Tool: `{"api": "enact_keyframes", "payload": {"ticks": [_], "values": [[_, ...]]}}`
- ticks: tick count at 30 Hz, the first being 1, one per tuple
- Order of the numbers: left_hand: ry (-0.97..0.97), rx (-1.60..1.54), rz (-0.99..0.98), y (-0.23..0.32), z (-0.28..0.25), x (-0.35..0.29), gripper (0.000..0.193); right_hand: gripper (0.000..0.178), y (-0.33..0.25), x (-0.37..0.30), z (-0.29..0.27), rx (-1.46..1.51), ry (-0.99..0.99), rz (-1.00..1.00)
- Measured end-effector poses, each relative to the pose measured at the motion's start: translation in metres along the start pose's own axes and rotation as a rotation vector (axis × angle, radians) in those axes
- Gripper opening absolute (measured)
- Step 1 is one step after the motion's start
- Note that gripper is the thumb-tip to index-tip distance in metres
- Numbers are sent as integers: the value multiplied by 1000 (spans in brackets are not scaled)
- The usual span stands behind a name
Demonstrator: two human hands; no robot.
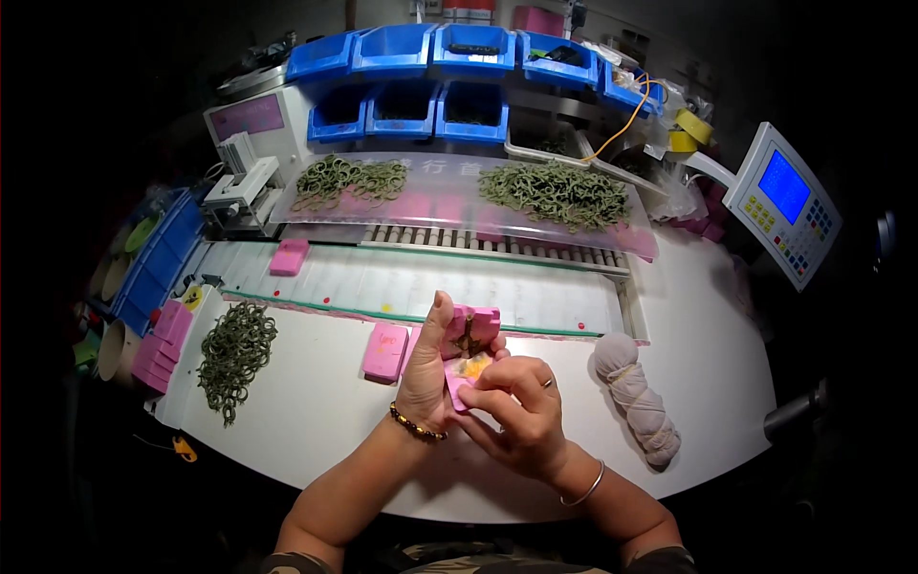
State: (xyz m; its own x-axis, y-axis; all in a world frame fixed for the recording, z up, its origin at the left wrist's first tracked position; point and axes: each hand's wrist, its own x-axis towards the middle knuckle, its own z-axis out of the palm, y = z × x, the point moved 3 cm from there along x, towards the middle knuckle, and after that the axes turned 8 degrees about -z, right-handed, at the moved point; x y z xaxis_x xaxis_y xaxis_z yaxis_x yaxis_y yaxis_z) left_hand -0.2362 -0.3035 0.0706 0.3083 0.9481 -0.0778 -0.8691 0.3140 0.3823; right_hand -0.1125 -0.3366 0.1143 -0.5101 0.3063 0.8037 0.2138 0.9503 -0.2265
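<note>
Above the near middle of the table, my left hand holds a pink rubber mould that is folded open, its thumb upright along one side. The inner face has a dark branching hollow, and the lower flap shows a yellow and whitish patch. My right hand is closed with its fingertips on the lower flap. Whether it also pinches something small there is hidden. Just left of my left hand lies a second pink mould block with orange marks, partly over another pink piece.
Green ring-shaped pieces lie piled at left and on a translucent sheet behind the roller conveyor. A wrapped cloth bundle lies right. Blue bins line the back. A control panel stands far right; stacked pink blocks left.
</note>
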Motion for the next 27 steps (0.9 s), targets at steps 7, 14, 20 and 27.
{"api": "enact_keyframes", "payload": {"ticks": [7, 14, 20, 27], "values": [[194, 158, 97, 5, -8, 2, 43, 21, 12, -4, -3, 221, 113, 149], [241, 557, 164, 0, 13, -8, 33, 34, 21, 9, -15, -56, 73, 132], [249, 601, 176, 1, 5, -8, 32, 24, 20, 18, -21, -111, 4, 114], [253, 551, 149, -1, 11, -7, 26, 20, 26, 24, -26, -131, -106, -62]]}}
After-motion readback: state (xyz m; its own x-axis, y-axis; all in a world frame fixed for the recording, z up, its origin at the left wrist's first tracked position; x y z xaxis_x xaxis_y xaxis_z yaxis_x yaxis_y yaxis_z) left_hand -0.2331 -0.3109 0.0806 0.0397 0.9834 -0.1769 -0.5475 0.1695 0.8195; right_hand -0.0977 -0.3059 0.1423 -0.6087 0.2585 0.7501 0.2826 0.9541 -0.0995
